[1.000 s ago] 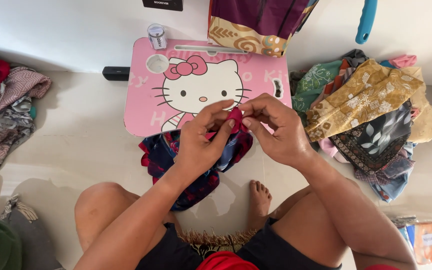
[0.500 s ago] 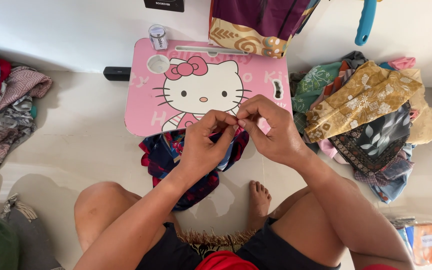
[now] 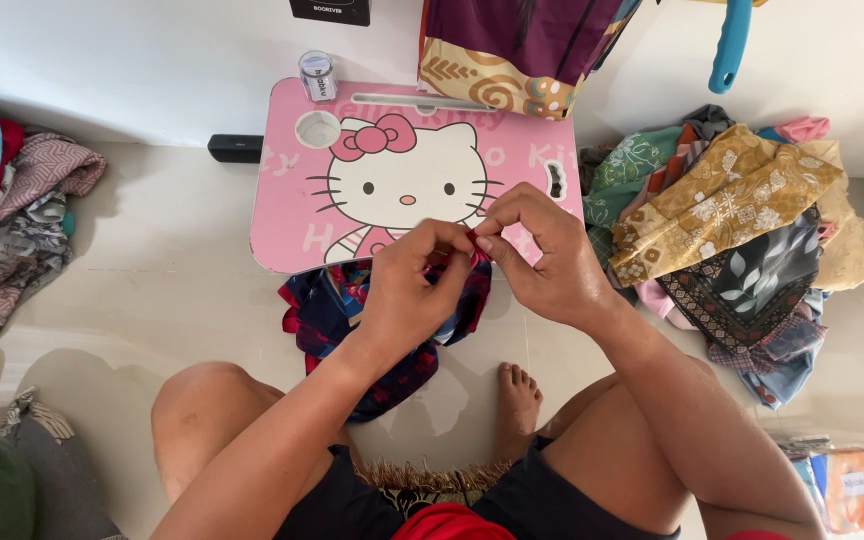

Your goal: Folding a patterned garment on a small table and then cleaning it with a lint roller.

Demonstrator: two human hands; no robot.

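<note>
Place: a home, a room where someone sits on the floor.
Floor: pale tiles (image 3: 162,300), with a bare foot (image 3: 517,395) on them.
Landmark: a pink child's lap table (image 3: 297,215) against the white wall (image 3: 152,60).
Right of the table: a heap of patterned cloths (image 3: 742,220).
Left of the table: more crumpled clothes (image 3: 22,220).

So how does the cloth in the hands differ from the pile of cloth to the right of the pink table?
The dark blue and red cloth is one piece, pinched at its top edge by the left hand and right hand, hanging to the floor. The pile of cloth is many pieces in mustard, green and black prints, untouched, heaped on the floor. Both are patterned fabric, crumpled rather than folded.
</note>
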